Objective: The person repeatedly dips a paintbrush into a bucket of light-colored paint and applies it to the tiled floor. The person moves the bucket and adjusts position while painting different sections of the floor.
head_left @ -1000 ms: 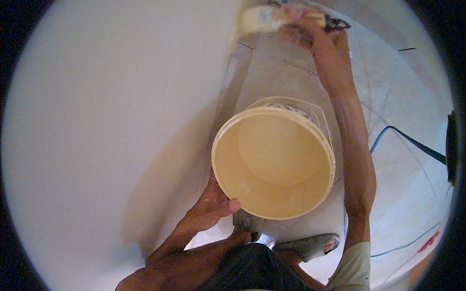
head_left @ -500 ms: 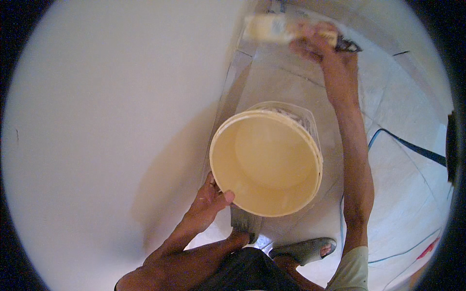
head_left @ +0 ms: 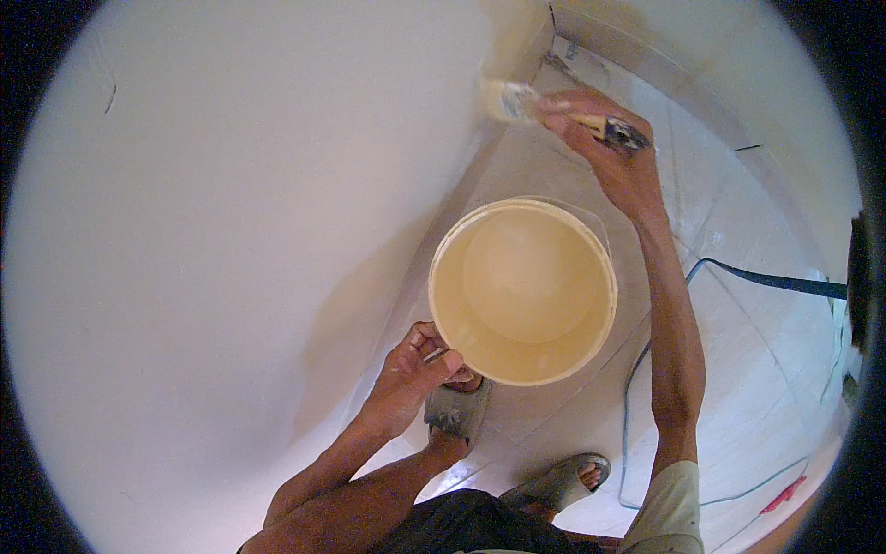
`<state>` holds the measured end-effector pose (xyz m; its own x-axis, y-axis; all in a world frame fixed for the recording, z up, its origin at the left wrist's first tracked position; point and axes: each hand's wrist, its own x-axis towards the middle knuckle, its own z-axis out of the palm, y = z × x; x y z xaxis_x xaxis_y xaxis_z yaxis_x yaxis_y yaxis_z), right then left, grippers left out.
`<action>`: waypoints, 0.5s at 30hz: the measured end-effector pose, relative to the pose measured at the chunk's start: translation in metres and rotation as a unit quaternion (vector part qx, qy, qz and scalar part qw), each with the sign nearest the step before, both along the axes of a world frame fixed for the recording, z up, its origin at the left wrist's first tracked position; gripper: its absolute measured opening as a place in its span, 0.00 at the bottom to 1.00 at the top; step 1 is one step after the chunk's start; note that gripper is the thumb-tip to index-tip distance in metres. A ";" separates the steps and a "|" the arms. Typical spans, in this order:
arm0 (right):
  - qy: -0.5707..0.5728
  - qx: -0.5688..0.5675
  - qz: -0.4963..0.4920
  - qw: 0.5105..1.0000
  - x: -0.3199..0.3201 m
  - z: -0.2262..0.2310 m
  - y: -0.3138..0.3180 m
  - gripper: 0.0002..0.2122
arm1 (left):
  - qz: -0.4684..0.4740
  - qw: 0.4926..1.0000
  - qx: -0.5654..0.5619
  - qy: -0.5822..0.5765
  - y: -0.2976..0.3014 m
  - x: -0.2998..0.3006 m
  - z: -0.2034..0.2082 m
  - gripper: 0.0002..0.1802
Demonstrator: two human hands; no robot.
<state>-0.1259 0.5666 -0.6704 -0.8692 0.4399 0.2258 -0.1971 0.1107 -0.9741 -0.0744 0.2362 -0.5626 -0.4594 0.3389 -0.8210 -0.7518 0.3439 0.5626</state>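
A cream-coloured plastic bucket (head_left: 546,358) hangs or rests over the floor in front of me, its mouth facing up. Its inside is pale cream, and I cannot make out how much liquid is in it. My left hand (head_left: 411,374) pinches the near left rim, thumb over the edge. Beyond the bucket, my right hand (head_left: 609,152) grips a wide paintbrush (head_left: 509,102) by its handle. The cream-smeared bristle end is blurred by motion and reaches the low part of the pale wall (head_left: 258,185), close to the corner.
Tiled floor (head_left: 738,342) spreads to the right, with a skirting strip (head_left: 637,51) along the far wall. A dark strap or cable (head_left: 775,279) runs in from the right, and a thin cord trails near a red item (head_left: 783,496). My sandalled feet stand just below the bucket.
The brush has come lower in the view, its bristles now at the wall. The bucket sits slightly further right and looks more level. My left hand keeps its hold on the rim.
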 end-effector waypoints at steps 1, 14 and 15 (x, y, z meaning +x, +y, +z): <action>0.002 0.003 -0.022 1.000 -0.001 0.001 0.002 0.09 | 0.008 1.000 0.004 -0.004 -0.002 0.002 0.003 0.24; 0.005 -0.020 0.015 1.000 0.008 0.020 0.032 0.10 | -0.002 0.999 -0.012 0.030 0.027 -0.004 0.024 0.29; -0.004 -0.013 -0.036 0.999 0.006 0.018 0.043 0.10 | 0.003 1.000 -0.008 0.020 0.025 -0.003 0.023 0.28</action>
<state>-0.1199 0.6098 -0.6524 -0.8369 0.5067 0.2070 -0.1820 0.0990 -0.9783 -0.0777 0.2616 -0.5396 -0.4938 0.3239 -0.8070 -0.7304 0.3491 0.5870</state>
